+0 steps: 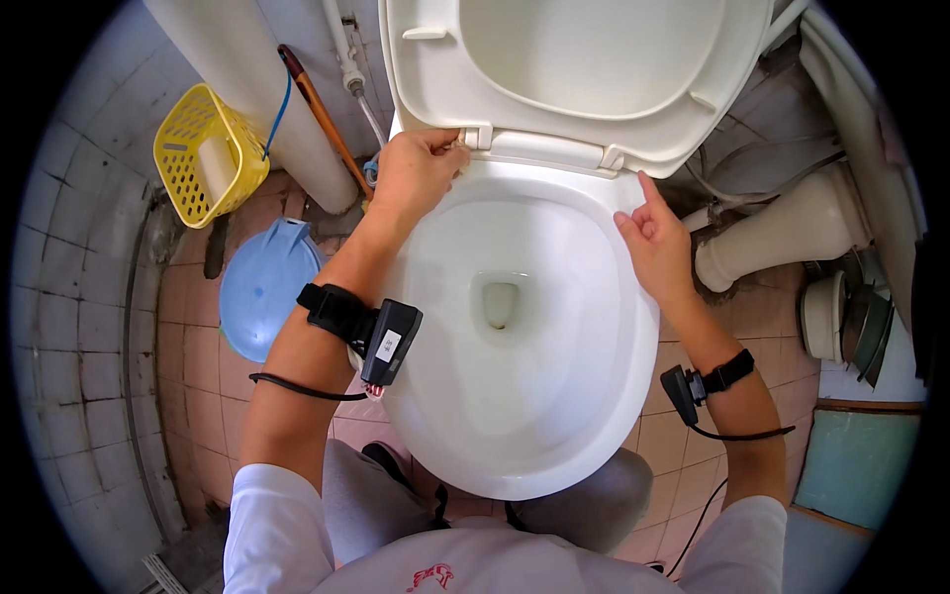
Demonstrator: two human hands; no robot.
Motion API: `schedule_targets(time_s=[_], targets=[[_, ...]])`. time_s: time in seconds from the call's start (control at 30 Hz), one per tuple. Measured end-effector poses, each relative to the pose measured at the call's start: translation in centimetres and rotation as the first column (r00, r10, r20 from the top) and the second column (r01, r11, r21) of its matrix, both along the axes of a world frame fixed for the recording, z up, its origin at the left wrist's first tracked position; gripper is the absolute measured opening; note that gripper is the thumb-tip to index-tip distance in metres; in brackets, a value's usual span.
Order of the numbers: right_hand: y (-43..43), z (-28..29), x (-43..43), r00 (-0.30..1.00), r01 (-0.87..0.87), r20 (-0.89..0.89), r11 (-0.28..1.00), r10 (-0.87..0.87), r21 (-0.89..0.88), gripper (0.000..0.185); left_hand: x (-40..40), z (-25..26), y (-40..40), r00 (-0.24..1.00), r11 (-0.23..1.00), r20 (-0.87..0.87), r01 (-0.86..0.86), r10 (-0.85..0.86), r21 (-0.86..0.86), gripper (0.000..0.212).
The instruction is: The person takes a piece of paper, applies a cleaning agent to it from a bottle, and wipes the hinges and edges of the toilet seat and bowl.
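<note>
My left hand (427, 167) is at the left end of the white toilet seat hinge (545, 151). Its thumb and fingers close on a small whitish thing (464, 152), perhaps a crumpled tissue or cloth, mostly hidden. My right hand (653, 237) is over the right rear rim of the toilet bowl (631, 312), index finger extended towards the hinge's right end, other fingers curled, with nothing seen in it. The toilet seat and lid (423, 82) stand raised behind the hinge. A little water lies in the bottom of the bowl.
At the left are a yellow plastic basket (249, 178) hung by a blue tie, a thick white pipe (260, 96), a wooden handle (326, 111) and a blue lidded bin (271, 289). A white pedestal (779, 223) and stacked basins (824, 315) are at the right.
</note>
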State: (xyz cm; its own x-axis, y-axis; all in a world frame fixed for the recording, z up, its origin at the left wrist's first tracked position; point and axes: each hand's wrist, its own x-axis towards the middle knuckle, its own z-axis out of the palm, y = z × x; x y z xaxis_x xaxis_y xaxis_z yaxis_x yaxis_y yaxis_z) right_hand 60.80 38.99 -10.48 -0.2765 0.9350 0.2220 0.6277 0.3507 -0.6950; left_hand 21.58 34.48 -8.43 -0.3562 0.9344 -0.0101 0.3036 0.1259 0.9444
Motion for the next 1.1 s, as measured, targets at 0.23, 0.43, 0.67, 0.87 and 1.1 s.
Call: schedule_targets(time_s=[0.23,0.43,0.67,0.87,1.1], targets=[[0.3,-0.5,-0.4,1.0,-0.019,-0.018,0.997,0.02,0.077,0.059,0.0,-0.6,0.1,0.992,0.997,-0.108,-0.06,0.064,0.046,0.022],[0.1,-0.5,-0.1,1.0,-0.022,-0.004,0.996,0.022,0.088,0.044,-1.7,0.1,0.0,0.948,0.99,-0.288,0.12,-0.136,-0.073,0.024],[-0.6,0.0,0.0,0.999,-0.024,0.038,0.992,0.019,0.125,0.039,0.9,-0.5,-1.9,0.997,0.993,0.015,-0.078,0.076,0.093,0.035],[-0.6,0.3,0.1,0.998,-0.037,0.047,0.991,0.032,0.127,0.034,2.8,0.0,-2.5,0.807,0.94,-0.576,0.085,0.13,0.331,0.031],[-0.6,0.2,0.5,0.998,-0.041,0.056,0.988,0.034,0.148,0.028,2.6,1.7,-3.6,0.586,0.96,-0.805,0.165,0.087,0.224,0.024]])
